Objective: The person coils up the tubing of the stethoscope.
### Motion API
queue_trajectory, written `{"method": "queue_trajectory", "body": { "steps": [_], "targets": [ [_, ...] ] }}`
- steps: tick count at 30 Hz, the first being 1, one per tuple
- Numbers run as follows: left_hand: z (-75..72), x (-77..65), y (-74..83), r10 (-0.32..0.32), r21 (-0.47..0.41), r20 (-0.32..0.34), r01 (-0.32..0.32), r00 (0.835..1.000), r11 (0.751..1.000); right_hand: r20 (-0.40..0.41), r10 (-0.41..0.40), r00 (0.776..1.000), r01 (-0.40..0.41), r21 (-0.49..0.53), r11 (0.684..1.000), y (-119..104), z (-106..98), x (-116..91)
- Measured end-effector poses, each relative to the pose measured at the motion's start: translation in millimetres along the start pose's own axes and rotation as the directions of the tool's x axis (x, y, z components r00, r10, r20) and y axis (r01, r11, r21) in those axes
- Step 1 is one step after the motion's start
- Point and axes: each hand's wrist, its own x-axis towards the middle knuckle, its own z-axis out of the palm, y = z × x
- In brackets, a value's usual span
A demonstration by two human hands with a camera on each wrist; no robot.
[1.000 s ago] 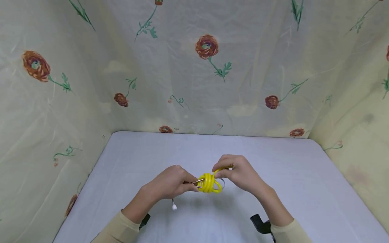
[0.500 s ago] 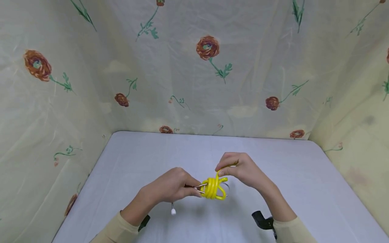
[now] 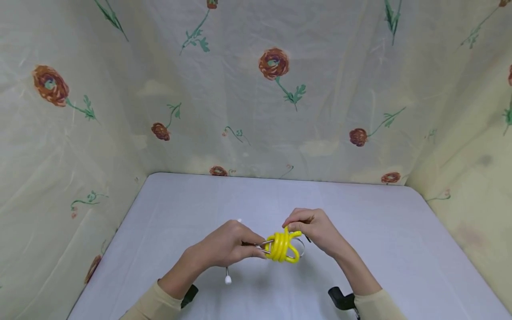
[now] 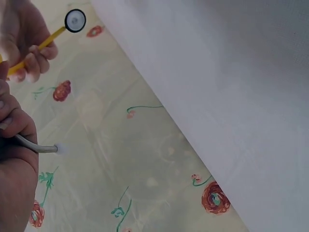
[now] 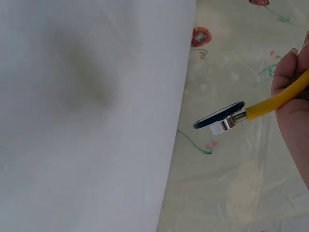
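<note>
Above the table I hold a stethoscope with yellow tubing (image 3: 280,247) wound in several turns round its metal ear tubes. My left hand (image 3: 228,244) grips the metal ear tubes, and one white eartip (image 3: 228,280) sticks out below it. At the coil's upper right, my right hand (image 3: 316,229) pinches the tubing between thumb and fingers. In the right wrist view the chest piece (image 5: 219,116), dark-rimmed with a metal stem, juts from the tubing beyond my right hand (image 5: 292,116). The left wrist view shows its round face (image 4: 76,21). Part of the ear tubes is hidden inside my left hand.
A white-covered table (image 3: 200,195) lies under both hands. Flower-patterned sheeting (image 3: 320,102) rises behind it and along both sides. Black wrist mounts (image 3: 342,298) sit by the sleeves.
The coiled stethoscope has shifted slightly right and down. My right hand rose with the tubing, then came lower again, still pinching it. My left hand keeps its grip.
</note>
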Motion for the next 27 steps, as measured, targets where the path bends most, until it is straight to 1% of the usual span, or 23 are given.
{"method": "queue_trajectory", "body": {
  "steps": [4, 6, 9, 12, 16, 17, 22, 24, 27],
  "targets": [
    [-0.3, 0.0, 0.3, 0.006, -0.029, -0.039, -0.007, 0.999, 1.000, -0.009, -0.001, 1.000, 0.001, 0.037, 0.999, 2.1, 6.2, -0.2],
    [-0.3, 0.2, 1.0, -0.001, -0.027, -0.062, -0.001, 0.998, 1.000, -0.011, 0.003, 1.000, -0.003, 0.050, 0.999, 2.6, 9.6, -1.0],
    [0.7, 0.1, 1.8, -0.034, -0.042, -0.086, 0.030, 0.996, 0.999, -0.018, 0.010, 1.000, -0.009, 0.046, 0.999, 3.3, 15.8, -2.9],
    [2.5, 0.6, 1.8, -0.066, -0.038, -0.123, 0.062, 0.990, 0.997, -0.050, 0.033, 0.998, -0.032, 0.022, 0.999, 3.2, 22.0, -5.1],
    [5.0, 2.4, 1.9, -0.092, 0.006, -0.190, 0.095, 0.977, 0.995, -0.084, 0.087, 0.993, -0.086, 0.012, 0.996, 2.2, 29.9, -7.8],
    [5.6, 2.8, 2.0, -0.099, 0.024, -0.205, 0.106, 0.974, 0.994, -0.078, 0.097, 0.992, -0.095, 0.022, 0.995, 2.3, 31.9, -8.2],
    [9.0, 4.3, -0.1, -0.141, 0.101, -0.260, 0.172, 0.955, 0.980, -0.019, 0.092, 0.996, -0.090, 0.094, 0.992, 3.7, 41.8, -11.2],
    [10.6, 4.5, -1.8, -0.157, 0.110, -0.281, 0.195, 0.947, 0.975, -0.010, 0.092, 0.996, -0.090, 0.119, 0.989, 3.5, 45.5, -13.3],
    [12.8, 4.6, -4.6, -0.196, 0.094, -0.309, 0.235, 0.931, 0.967, -0.025, 0.121, 0.992, -0.115, 0.168, 0.979, 0.9, 51.0, -16.2]
  ]
}}
